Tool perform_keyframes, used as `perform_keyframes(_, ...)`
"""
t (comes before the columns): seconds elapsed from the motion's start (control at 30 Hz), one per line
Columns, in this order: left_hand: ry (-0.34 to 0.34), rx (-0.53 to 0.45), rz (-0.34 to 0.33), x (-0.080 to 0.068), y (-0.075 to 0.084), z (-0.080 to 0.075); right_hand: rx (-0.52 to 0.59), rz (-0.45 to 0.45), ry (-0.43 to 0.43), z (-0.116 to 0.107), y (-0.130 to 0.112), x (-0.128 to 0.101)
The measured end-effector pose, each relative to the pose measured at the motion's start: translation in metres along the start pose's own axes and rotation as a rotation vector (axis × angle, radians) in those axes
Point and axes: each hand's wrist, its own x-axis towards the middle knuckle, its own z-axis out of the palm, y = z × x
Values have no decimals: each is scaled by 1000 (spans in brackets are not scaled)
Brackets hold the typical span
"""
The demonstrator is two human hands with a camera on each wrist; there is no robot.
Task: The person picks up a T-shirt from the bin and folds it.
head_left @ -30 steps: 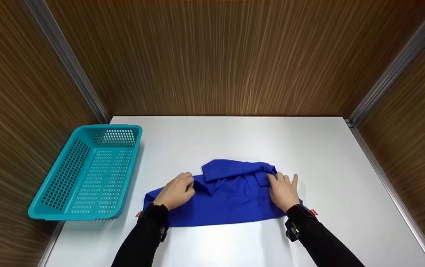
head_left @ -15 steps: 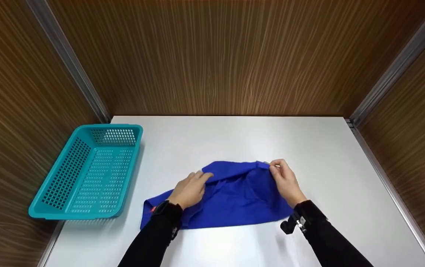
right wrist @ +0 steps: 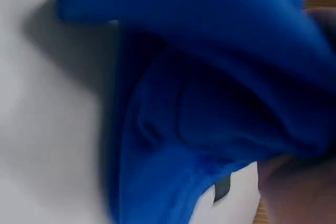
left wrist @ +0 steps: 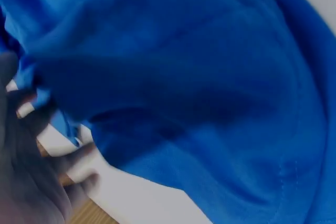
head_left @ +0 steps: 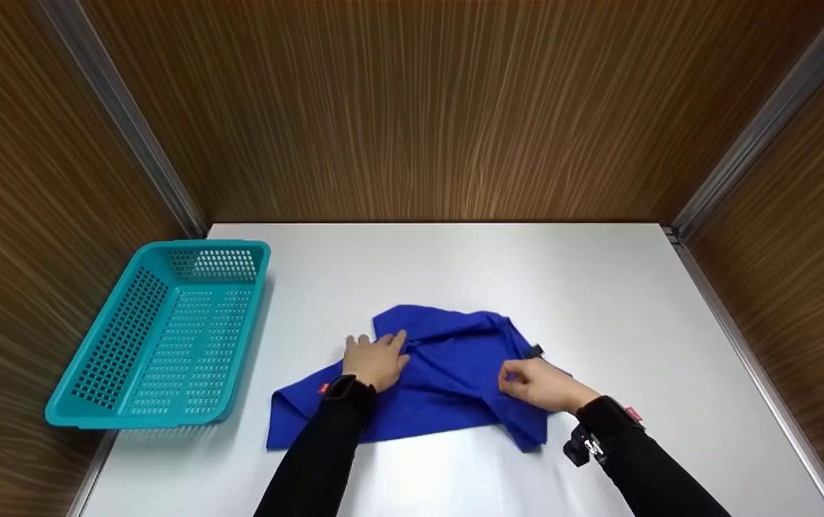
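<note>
A crumpled blue cloth garment (head_left: 455, 366) with stitched seams lies across the front middle of the table. My left hand (head_left: 374, 360) rests on its left part, fingers spread and fairly straight. In the left wrist view that hand (left wrist: 31, 177) appears at the edge beside the draped cloth (left wrist: 210, 77). At the garment's right side, my right hand (head_left: 544, 384) pinches a fold between thumb and fingers. A flap hangs toward the front below it. The lifted cloth (right wrist: 210, 24) hides most of the right fingers in the right wrist view. A small dark tag (head_left: 534, 351) sticks out behind the right hand.
A teal plastic basket (head_left: 160, 418) with perforated walls stands at the table's left side. Wood-grain panels (head_left: 412, 115) enclose the white table (head_left: 598, 287) at the back and both sides.
My right hand has moved from the garment's back right corner toward the front, drawing a fold with it and baring the dark tag. My left hand has shifted right and lies flatter.
</note>
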Motion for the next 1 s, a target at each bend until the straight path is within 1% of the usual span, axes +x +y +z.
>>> perform_keyframes(0.07, 14, 57, -42, 2, -1, 3, -175, 4, 26, -1, 6, -4)
perform_keyframes(0.13, 45, 78, -60, 2, -3, 7, -313, 9, 68, -1, 12, -6)
perform_keyframes(0.23, 114, 60, -76, 2, -5, 8, -449, -8, 110, -2, 20, -9)
perform_keyframes(0.33, 189, 47, -107, 1, -10, 3, -580, -72, 142, -5, 27, -12)
perform_keyframes(0.37, 211, 46, -121, 0, -13, 0, -631, -88, 165, -6, 31, -12)
perform_keyframes(0.43, 255, 31, -146, -1, -20, -6, -753, -94, 249, -9, 39, -14)
perform_keyframes(0.47, 289, 23, -156, -2, -25, -7, -804, -90, 306, -11, 44, -15)
perform_keyframes(0.57, 357, -15, -199, -3, -40, -10, -916, -71, 503, -19, 58, -15)
perform_keyframes(0.63, 395, -82, -236, -3, -50, -11, -940, -68, 611, -24, 64, -16)
perform_keyframes(0.7, 434, -182, -280, -4, -58, -12, -928, -65, 671, -27, 66, -15)
perform_keyframes(0.77, 462, -286, -292, -5, -64, -12, -886, -70, 669, -24, 63, -12)
perform_keyframes(0.8, 470, -322, -280, -6, -66, -11, -850, -84, 642, -19, 59, -11)
perform_keyframes(0.83, 472, -343, -259, -6, -68, -10, -812, -97, 595, -14, 55, -9)
perform_keyframes(0.87, 458, -350, -232, -7, -69, -9, -769, -109, 536, -7, 50, -6)
perform_keyframes(0.93, 406, -312, -154, -8, -69, -7, -697, -121, 414, 8, 39, -1)
perform_keyframes(0.97, 376, -275, -100, -9, -69, -7, -666, -115, 364, 16, 35, 1)
perform_keyframes(1.0, 335, -243, -38, -9, -68, -7, -656, -99, 322, 23, 31, 2)
